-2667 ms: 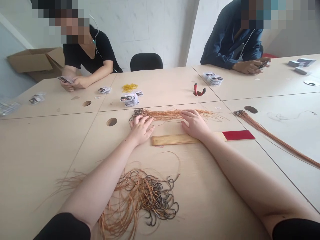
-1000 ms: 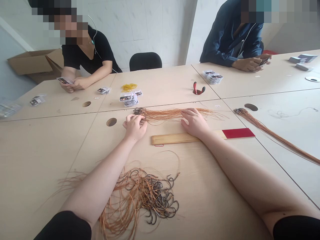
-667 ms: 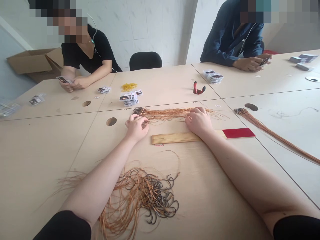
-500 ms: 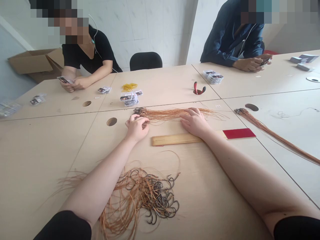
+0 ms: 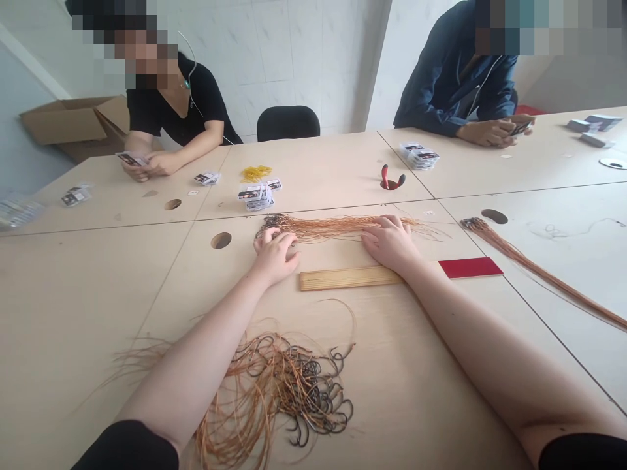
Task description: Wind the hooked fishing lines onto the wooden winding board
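A long bundle of orange lines (image 5: 333,228) with dark fish hooks at its left end lies across the table in front of me. My left hand (image 5: 274,256) has its fingers curled on the strands by the hooks. My right hand (image 5: 389,243) lies flat on the strands further along. Just below it is a wooden strip (image 5: 350,277), which runs toward a red card (image 5: 470,267). A loose heap of hooks with orange lines (image 5: 294,391) lies under my forearms. Another bundle of orange lines (image 5: 529,267) stretches across the table to the right.
Across the table, a person (image 5: 171,111) and another in a dark blue shirt (image 5: 455,85) handle small cards. Stacked card packs (image 5: 255,196), yellow rubber bands (image 5: 253,173) and red-handled pliers (image 5: 392,179) lie beyond the bundle. A cardboard box (image 5: 73,121) stands behind.
My left hand has shifted slightly right along the bundle. My right hand moved right, then back a little, staying on the strands. The view has shifted slightly.
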`<state>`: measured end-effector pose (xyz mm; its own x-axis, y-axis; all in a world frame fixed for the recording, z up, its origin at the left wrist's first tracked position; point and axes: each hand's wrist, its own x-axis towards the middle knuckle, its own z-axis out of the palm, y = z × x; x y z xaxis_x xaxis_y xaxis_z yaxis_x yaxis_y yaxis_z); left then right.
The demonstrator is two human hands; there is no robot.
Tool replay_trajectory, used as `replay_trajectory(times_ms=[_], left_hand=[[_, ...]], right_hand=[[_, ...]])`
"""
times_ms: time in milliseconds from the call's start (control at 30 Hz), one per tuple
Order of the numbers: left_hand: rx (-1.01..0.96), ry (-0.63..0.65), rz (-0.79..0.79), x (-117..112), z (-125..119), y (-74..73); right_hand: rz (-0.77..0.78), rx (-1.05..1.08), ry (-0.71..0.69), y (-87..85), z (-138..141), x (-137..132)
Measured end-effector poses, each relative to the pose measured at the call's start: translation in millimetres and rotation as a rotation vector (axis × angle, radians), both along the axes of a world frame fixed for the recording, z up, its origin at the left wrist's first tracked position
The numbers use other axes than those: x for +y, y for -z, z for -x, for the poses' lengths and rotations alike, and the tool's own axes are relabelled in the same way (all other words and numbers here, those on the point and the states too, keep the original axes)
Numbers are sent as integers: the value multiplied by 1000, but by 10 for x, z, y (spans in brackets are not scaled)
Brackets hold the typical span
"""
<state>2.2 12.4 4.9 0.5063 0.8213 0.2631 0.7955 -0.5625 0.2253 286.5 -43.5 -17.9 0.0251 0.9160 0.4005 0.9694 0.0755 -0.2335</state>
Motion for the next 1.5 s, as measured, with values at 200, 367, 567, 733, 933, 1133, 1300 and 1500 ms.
replay_trajectory(times_ms=[200, 367, 567, 733, 933, 1133, 1300, 1500], left_hand=[[40, 38, 33, -13, 1, -14], [32, 13, -13, -12, -7, -2], [-33, 2, -95, -24, -21, -17], [-141, 14, -149, 12, 0, -24], [-268, 71, -100, 105, 63, 13], [-345, 100, -187, 148, 80, 39], [-298, 7, -327, 164, 90, 41], [-180, -156, -280, 113, 73, 78]], right_hand=[[14, 0, 3, -7, 9, -8], [-5, 4, 0, 4, 9, 0], [-22, -9, 5, 30, 5, 12], [-19, -12, 4, 32, 4, 12], [-19, -11, 2, 34, 1, 12], [9, -20, 14, 15, 7, 2], [28, -31, 30, 1, 13, 1], [25, -28, 16, 21, 6, 19]])
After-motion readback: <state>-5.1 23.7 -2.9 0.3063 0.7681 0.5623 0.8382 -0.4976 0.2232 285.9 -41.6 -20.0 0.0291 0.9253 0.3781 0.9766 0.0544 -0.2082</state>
